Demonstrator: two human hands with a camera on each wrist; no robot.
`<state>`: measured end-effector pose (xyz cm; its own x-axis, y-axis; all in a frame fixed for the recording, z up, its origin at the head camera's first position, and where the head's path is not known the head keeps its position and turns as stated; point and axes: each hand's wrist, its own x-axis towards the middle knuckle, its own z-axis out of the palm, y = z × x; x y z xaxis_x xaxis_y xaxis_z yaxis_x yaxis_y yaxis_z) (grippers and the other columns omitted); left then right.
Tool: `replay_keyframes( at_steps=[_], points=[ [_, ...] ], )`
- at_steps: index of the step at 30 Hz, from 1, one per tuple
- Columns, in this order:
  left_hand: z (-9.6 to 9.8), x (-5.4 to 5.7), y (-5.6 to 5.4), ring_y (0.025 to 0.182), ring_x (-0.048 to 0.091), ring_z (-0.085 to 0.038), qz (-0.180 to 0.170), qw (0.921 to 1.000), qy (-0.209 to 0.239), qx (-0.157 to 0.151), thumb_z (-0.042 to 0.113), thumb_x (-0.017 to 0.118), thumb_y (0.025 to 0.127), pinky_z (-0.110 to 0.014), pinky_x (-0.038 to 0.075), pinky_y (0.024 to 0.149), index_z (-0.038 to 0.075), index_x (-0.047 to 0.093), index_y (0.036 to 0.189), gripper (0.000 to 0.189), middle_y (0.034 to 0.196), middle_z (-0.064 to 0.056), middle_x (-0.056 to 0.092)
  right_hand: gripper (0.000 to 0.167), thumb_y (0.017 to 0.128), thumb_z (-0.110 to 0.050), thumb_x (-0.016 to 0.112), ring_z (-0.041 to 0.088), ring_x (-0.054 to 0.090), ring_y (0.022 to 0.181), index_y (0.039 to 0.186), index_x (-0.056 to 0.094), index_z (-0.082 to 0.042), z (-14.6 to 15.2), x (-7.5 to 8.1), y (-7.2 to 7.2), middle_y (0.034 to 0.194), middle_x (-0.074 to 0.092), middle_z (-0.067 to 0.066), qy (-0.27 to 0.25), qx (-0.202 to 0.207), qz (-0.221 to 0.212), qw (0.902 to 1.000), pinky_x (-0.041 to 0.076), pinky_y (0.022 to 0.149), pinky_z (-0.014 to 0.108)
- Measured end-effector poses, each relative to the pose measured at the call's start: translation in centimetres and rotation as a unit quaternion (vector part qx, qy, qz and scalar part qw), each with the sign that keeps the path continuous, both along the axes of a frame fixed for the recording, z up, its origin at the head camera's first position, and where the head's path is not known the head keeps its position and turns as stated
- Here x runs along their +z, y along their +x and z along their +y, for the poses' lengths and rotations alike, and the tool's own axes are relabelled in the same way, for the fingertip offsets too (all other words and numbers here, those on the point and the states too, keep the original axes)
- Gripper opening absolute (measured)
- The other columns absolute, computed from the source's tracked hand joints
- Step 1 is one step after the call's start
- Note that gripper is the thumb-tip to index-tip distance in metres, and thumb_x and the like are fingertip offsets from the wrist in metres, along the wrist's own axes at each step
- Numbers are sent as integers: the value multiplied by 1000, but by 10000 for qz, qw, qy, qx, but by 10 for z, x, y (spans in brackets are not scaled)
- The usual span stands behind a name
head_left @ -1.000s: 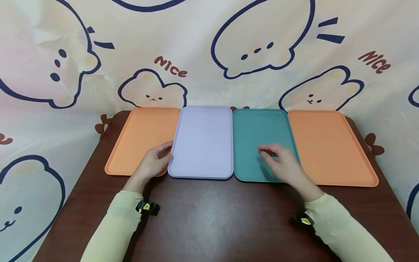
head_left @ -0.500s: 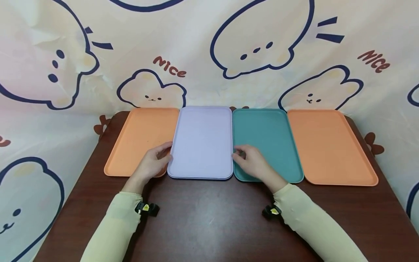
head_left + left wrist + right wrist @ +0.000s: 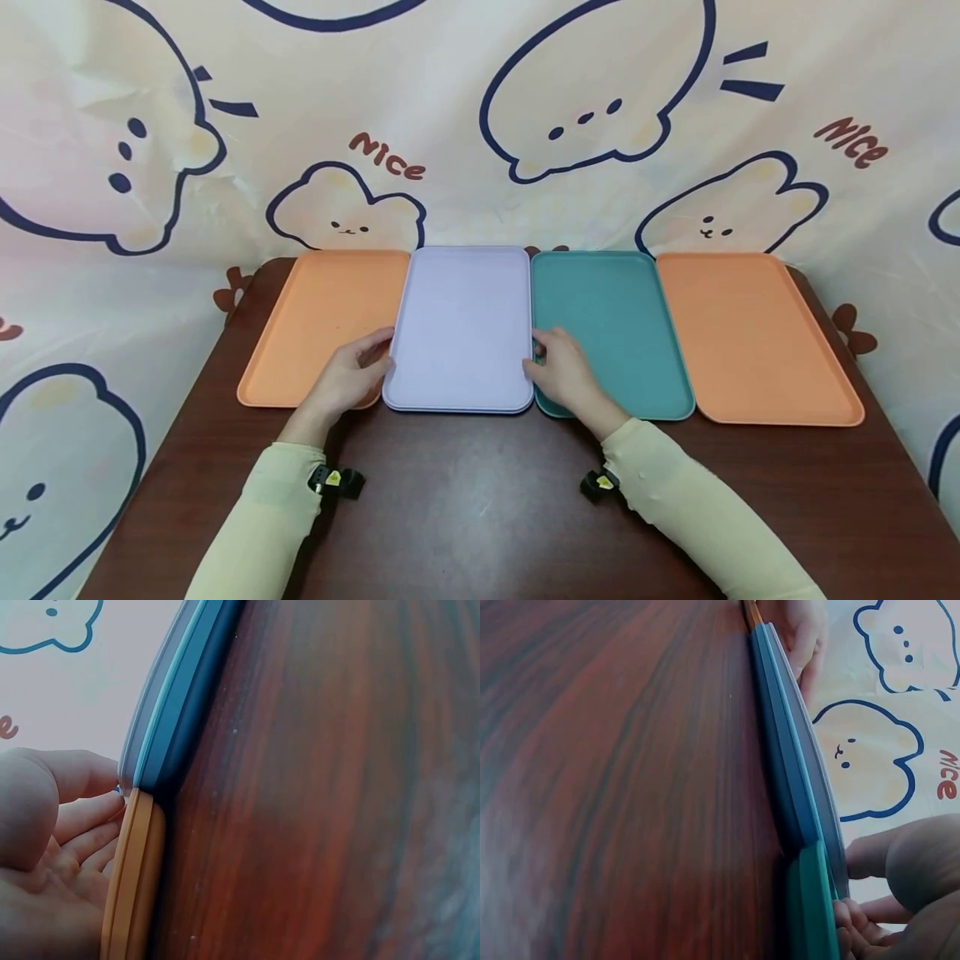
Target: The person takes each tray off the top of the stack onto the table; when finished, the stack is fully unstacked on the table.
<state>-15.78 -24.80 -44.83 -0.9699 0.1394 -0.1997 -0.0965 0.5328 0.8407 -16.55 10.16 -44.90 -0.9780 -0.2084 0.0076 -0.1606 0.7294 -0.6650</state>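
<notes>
A pale lavender tray (image 3: 463, 325) lies on top of a blue tray (image 3: 780, 742), whose side shows in both wrist views. At its left edge my left hand (image 3: 348, 375) grips the lavender rim with thumb and fingertips, above the left orange tray (image 3: 330, 292). My right hand (image 3: 562, 371) holds the opposite rim, with bent fingers and thumb against it, over the green tray (image 3: 607, 308). In the left wrist view, the left thumb (image 3: 86, 774) touches the lavender rim. Part of the fingertips is hidden behind the tray edges.
Another orange tray (image 3: 757, 333) lies at the right end of the row. All the trays rest along the far side of a dark brown wooden table (image 3: 465, 500). A printed cloth (image 3: 450, 83) with cartoon bears hangs behind it.
My right hand has moved left from above the green tray to the right rim of the lavender tray. My left hand has stayed at the left rim.
</notes>
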Motion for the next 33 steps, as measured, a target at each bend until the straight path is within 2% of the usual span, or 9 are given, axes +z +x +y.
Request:
replay_keyframes(
  at_steps=[4,7,16,18,20,23,25,30,33],
  points=[
    [1,1,0,163,35,-36,107,9999,80,-50,14,59,110,-54,32,132,4,45,163,56,172,-18,41,43,88,-2,65,21,58,82,128,68,13,-2,-2,0,93,59,10,-388,-161,96,9991,46,73,25],
    [2,0,0,162,37,-38,200,9997,110,-78,12,57,110,-55,33,132,2,45,163,55,170,-21,43,47,86,0,63,18,60,81,131,69,13,-1,-3,-1,93,62,12,-882,-331,89,9955,45,70,20],
    [2,-2,-1,163,34,-36,187,9996,198,-113,6,56,110,-53,32,133,0,43,163,55,171,-20,41,51,91,-2,63,11,64,75,141,66,8,0,2,3,107,76,21,-1580,-805,-8,9841,49,64,17],
    [3,-1,-1,164,33,-36,141,9996,220,-110,4,57,109,-52,32,132,0,42,164,57,172,-20,41,49,94,-1,61,12,66,77,142,66,8,-1,1,5,110,75,24,-1875,-979,17,9774,50,63,16],
    [3,-1,0,164,33,-36,120,9997,195,-111,4,58,108,-52,32,132,0,42,164,59,172,-21,40,46,97,-1,60,19,70,82,141,66,9,-1,1,6,112,74,28,-2227,-1182,98,9676,50,64,13],
    [3,0,1,163,34,-36,131,9998,131,-114,5,59,108,-53,32,132,1,42,164,59,172,-20,40,41,100,-1,60,30,75,95,139,67,10,-1,-1,7,115,72,30,-2718,-1495,185,9505,53,69,10],
    [3,0,1,163,34,-36,138,9998,95,-107,5,59,108,-53,32,132,2,42,165,59,172,-20,41,39,102,-1,61,36,76,104,139,67,10,0,-2,7,118,71,31,-2914,-1613,182,9427,54,73,9],
    [1,0,1,163,34,-36,153,9998,99,-116,4,58,108,-53,32,132,1,42,165,59,172,-20,40,38,104,0,60,40,75,113,140,66,10,6,-6,9,121,70,32,-3243,-1804,35,9286,57,75,11],
    [1,0,2,164,34,-36,151,9998,112,-116,4,58,108,-52,32,132,1,41,165,59,172,-20,40,37,104,-1,60,33,75,111,139,68,8,13,-7,9,121,70,32,-3354,-1936,-58,9219,57,75,11]
  ],
)
